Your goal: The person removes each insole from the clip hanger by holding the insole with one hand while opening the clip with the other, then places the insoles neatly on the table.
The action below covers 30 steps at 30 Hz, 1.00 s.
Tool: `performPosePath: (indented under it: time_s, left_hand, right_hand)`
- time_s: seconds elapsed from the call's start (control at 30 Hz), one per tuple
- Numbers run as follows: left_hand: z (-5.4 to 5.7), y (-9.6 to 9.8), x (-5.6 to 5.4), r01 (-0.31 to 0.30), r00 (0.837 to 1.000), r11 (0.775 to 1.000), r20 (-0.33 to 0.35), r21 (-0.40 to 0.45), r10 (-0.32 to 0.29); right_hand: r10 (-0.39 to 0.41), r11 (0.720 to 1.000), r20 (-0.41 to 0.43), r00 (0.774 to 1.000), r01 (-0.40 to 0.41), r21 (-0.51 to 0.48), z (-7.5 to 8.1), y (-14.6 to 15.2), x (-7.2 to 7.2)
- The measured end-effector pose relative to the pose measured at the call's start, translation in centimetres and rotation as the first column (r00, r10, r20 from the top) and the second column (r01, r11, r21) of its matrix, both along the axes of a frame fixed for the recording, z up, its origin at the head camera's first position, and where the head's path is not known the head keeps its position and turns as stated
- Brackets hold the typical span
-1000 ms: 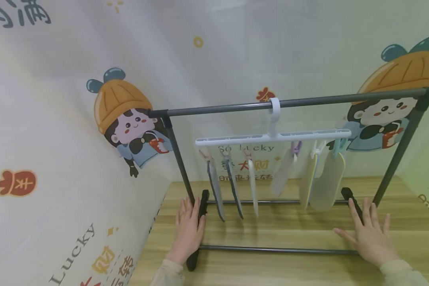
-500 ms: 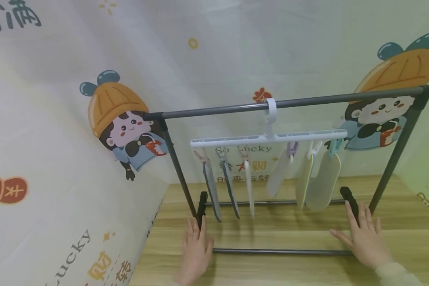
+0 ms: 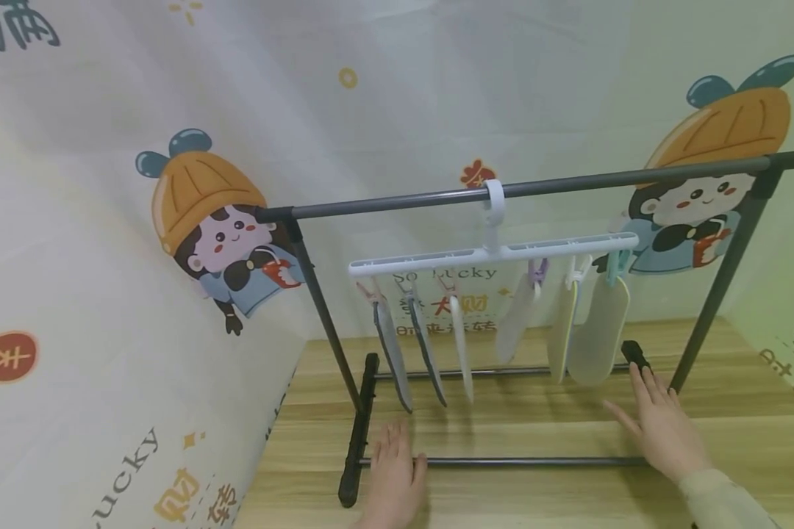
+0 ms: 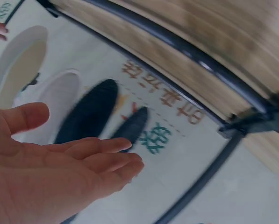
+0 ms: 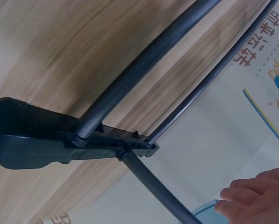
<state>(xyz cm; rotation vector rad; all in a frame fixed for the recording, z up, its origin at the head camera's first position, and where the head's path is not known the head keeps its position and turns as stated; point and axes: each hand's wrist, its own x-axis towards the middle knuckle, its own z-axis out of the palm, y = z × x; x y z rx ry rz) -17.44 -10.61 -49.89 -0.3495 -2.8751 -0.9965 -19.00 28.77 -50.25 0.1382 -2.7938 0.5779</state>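
Observation:
A black metal rack (image 3: pixel 397 200) stands on the wooden table, and a white clip hanger (image 3: pixel 437 258) hooks over its top bar. Several insoles dangle from the hanger by small clips: dark-edged ones such as this insole (image 3: pixel 392 356) on the left, pale ones such as this insole (image 3: pixel 598 334) on the right. My left hand (image 3: pixel 393 477), fingers straight, is at the rack's front lower bar (image 3: pixel 503 462), just right of the left foot (image 3: pixel 353 448). With fingers extended, my right hand (image 3: pixel 668 430) overlaps the right foot (image 3: pixel 634 354). Neither hand holds anything.
Behind the rack hangs a pale printed cloth (image 3: pixel 384 132) with cartoon figures, which also covers both sides. Wooden tabletop (image 3: pixel 523 499) shows in front of the rack. A rear lower bar (image 3: pixel 503 371) joins the two feet.
My left hand has come off the rack's left foot and moved right and nearer to me. The right hand stays by the right foot. The head view has shifted slightly.

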Motion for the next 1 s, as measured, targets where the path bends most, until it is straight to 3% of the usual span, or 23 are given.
performPosePath:
  time_s: [0.2, 0.33, 0.47, 0.63, 1.0]
  left_hand:
    - [1.2, 2.0, 0.8, 0.103, 0.994, 0.994, 0.046, 0.022, -0.104]
    - [1.9, 3.4, 1.0, 0.155, 0.987, 0.987, 0.039, 0.033, -0.156]
    - [2.6, 5.0, 1.0, 0.190, 0.982, 0.982, -0.027, 0.025, -0.189]
    - [3.5, 7.0, 0.4, 0.228, 0.963, 0.973, -0.140, -0.034, -0.231]
    - [6.1, 11.5, -0.8, 0.295, 0.934, 0.955, -0.200, -0.037, -0.296]
  right_hand:
    - [-0.014, 0.999, -0.007, 1.000, 0.013, -0.043, 0.8, -0.5, -0.6]
    - [-0.035, 0.997, -0.005, 0.999, 0.034, -0.065, 1.4, -1.0, -1.2]
    - [-0.041, 0.997, -0.033, 0.999, 0.039, -0.070, 1.7, -1.6, -1.6]
    - [-0.051, 0.996, -0.075, 0.996, 0.045, -0.080, 1.9, -1.9, -2.2]
    - [-0.071, 0.992, -0.152, 0.986, 0.054, -0.117, 2.4, -1.5, -3.1]
